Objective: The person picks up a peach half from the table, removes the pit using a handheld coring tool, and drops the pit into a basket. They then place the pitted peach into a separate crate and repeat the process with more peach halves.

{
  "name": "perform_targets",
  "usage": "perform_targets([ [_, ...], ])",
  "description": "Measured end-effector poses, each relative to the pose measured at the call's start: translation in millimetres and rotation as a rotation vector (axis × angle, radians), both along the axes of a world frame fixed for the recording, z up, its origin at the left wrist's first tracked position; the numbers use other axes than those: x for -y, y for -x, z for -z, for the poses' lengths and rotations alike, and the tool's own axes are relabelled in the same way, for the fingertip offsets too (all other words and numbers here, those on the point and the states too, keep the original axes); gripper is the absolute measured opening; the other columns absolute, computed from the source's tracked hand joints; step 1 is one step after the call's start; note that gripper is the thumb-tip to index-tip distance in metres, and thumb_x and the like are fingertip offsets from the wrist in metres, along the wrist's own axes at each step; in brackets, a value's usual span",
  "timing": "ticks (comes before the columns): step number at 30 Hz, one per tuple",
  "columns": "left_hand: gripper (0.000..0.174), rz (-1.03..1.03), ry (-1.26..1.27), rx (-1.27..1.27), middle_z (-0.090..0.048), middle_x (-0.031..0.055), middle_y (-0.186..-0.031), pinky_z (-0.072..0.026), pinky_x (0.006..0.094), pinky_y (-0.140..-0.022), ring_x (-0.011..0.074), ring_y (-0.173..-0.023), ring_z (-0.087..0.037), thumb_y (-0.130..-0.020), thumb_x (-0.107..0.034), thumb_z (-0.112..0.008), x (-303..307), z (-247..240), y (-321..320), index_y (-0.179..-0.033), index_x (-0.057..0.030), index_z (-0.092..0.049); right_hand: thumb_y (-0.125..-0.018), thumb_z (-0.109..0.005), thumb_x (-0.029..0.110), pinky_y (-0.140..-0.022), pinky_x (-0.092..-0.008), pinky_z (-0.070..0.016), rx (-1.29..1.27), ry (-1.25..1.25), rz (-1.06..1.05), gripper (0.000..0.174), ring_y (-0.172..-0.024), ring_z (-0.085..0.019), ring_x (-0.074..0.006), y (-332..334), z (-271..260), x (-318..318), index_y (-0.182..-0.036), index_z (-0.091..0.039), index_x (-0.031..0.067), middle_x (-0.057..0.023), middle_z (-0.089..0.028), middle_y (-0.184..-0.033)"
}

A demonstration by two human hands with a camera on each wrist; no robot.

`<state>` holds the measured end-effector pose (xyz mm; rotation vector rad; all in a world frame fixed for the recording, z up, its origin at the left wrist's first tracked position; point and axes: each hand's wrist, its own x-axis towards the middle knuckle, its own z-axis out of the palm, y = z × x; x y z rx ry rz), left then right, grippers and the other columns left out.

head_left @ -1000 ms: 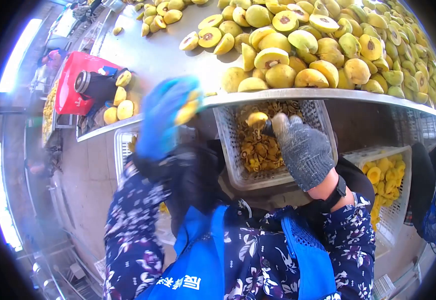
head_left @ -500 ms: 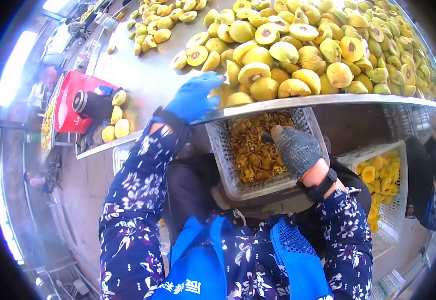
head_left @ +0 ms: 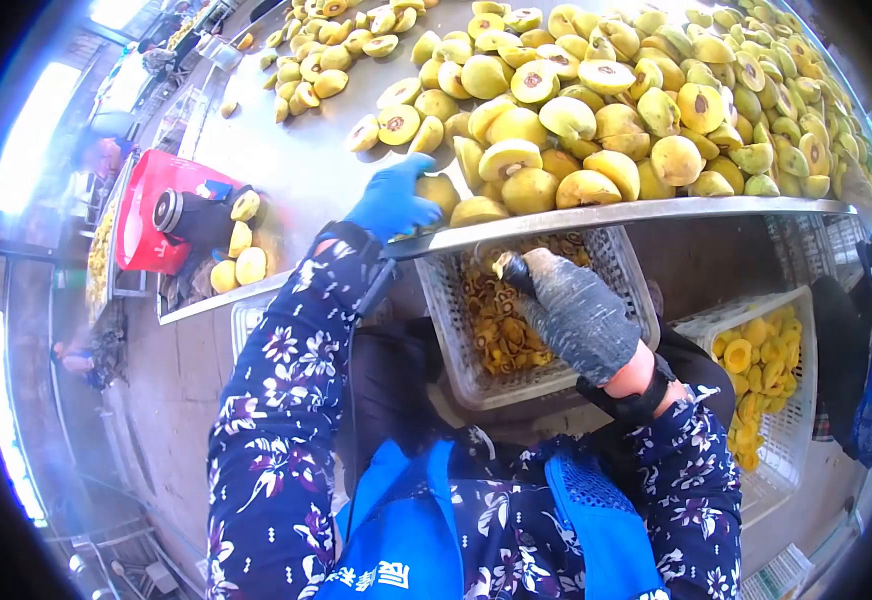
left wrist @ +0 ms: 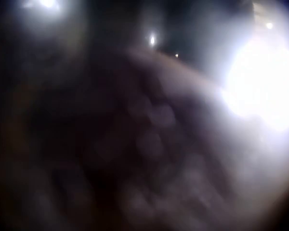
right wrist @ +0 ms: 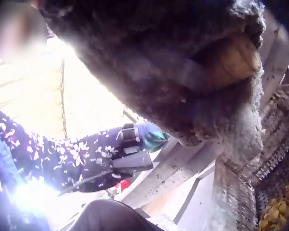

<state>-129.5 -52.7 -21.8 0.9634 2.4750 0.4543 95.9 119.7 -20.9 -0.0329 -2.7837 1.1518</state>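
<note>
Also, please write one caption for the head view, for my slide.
Left hand at the fruit pile, right hand holding a dark tool above a crate of scraps.

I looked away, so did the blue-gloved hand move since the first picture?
Yes: against the table edge in the head view, the left hand has moved right, to the fruit pile.
</note>
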Motion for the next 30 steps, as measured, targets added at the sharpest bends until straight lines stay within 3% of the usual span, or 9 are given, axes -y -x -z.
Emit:
perform_targets([
  [2,0.059,-0.249,-0.686,0.297,-0.060,0.0159,-0.110,-0.0517,0.0336,-0.082,0.0295,-0.095,-0.063,-0.070,-0.010,-0.069,26.8,18.8,14.5,-0.125,-0.0021,-0.051,-0.083,-0.065,0.015,-0.068,-0.0481,-0.0474,-0.003,0.128,0.025,0.028,-0.083,-0.061,-0.0410,0.8,-7.3,1.7,-0.107,-0.055,0.0046,-0.0219,-0.062,-0.084],
  [3,0.059,-0.464,-0.756,0.523,-0.057,0.0140,-0.115,-0.0514,0.0387,-0.089,0.0288,-0.104,-0.060,-0.074,-0.009,-0.068,25.4,-17.7,-8.8,-0.129,-0.0009,-0.048,-0.081,-0.067,0.015,-0.069,-0.0479,-0.0475,-0.014,0.187,0.045,0.032,-0.084,-0.061,-0.0413,1.4,-8.0,1.2,-0.108,-0.055,0.0039,-0.0225,-0.062,-0.086],
  [4,0.059,-0.467,-0.751,0.511,-0.057,0.0140,-0.115,-0.0514,0.0387,-0.089,0.0288,-0.104,-0.060,-0.074,-0.009,-0.068,30.5,-19.7,-13.9,-0.129,-0.0009,-0.048,-0.080,-0.069,0.015,-0.070,-0.0478,-0.0476,-0.025,0.248,0.065,0.035,-0.086,-0.061,-0.0416,2.7,-9.1,1.9,-0.110,-0.054,0.0033,-0.0232,-0.063,-0.088],
  [6,0.055,-0.344,-1.285,1.017,-0.057,0.0160,-0.115,-0.0507,0.0448,-0.090,0.0288,-0.105,-0.059,-0.078,-0.007,-0.061,35.9,-27.4,-24.3,-0.130,-0.0015,-0.046,-0.078,-0.071,0.016,-0.069,-0.0471,-0.0480,-0.004,0.253,0.072,0.038,-0.085,-0.061,-0.0417,5.4,-11.4,7.0,-0.109,-0.055,0.0031,-0.0223,-0.063,-0.087],
  [10,0.051,-0.575,-1.530,1.230,-0.061,0.0161,-0.110,-0.0537,0.0467,-0.084,0.0307,-0.098,-0.062,-0.091,-0.037,-0.057,5.2,-36.3,-64.2,-0.123,0.0005,-0.050,-0.082,-0.067,0.019,-0.073,-0.0513,-0.0477,0.031,0.307,0.016,0.037,-0.090,-0.060,-0.0440,7.9,-8.9,15.8,-0.113,-0.053,0.0034,-0.0251,-0.063,-0.092],
  [11,0.055,-0.552,-1.470,1.179,-0.063,0.0157,-0.106,-0.0555,0.0454,-0.080,0.0296,-0.093,-0.064,-0.092,-0.047,-0.052,-1.1,-33.9,-70.6,-0.119,0.0014,-0.053,-0.082,-0.067,0.020,-0.073,-0.0514,-0.0477,0.048,0.294,0.028,0.038,-0.089,-0.060,-0.0441,9.0,-11.0,18.9,-0.114,-0.052,0.0034,-0.0254,-0.063,-0.091],
  [18,0.048,-0.543,-1.370,1.177,-0.063,0.0146,-0.099,-0.0556,0.0391,-0.076,0.0257,-0.086,-0.064,-0.097,-0.039,-0.046,-32.3,-19.5,-95.3,-0.117,0.0045,-0.053,-0.082,-0.070,0.019,-0.075,-0.0479,-0.0491,0.084,0.283,0.084,0.052,-0.093,-0.060,-0.0438,18.0,-1.7,18.6,-0.126,-0.047,0.0021,-0.0266,-0.062,-0.098],
  [24,0.046,-0.439,-1.383,1.012,-0.061,0.0154,-0.102,-0.0527,0.0390,-0.082,0.0261,-0.091,-0.062,-0.099,-0.033,-0.042,-36.2,-16.9,-106.8,-0.119,0.0063,-0.051,-0.087,-0.063,0.019,-0.074,-0.0502,-0.0478,-0.010,0.247,0.023,0.044,-0.090,-0.060,-0.0443,22.2,3.6,23.4,-0.125,-0.047,0.0053,-0.0254,-0.062,-0.094],
  [30,0.049,-0.462,-1.394,0.851,-0.061,0.0199,-0.109,-0.0517,0.0445,-0.087,0.0308,-0.097,-0.062,-0.096,-0.035,-0.046,-39.8,-12.5,-111.4,-0.119,0.0070,-0.053,-0.090,-0.058,0.016,-0.071,-0.0510,-0.0473,0.154,0.250,0.103,0.028,-0.087,-0.060,-0.0436,20.1,-3.5,28.4,-0.115,-0.049,0.0052,-0.0248,-0.062,-0.087],
])
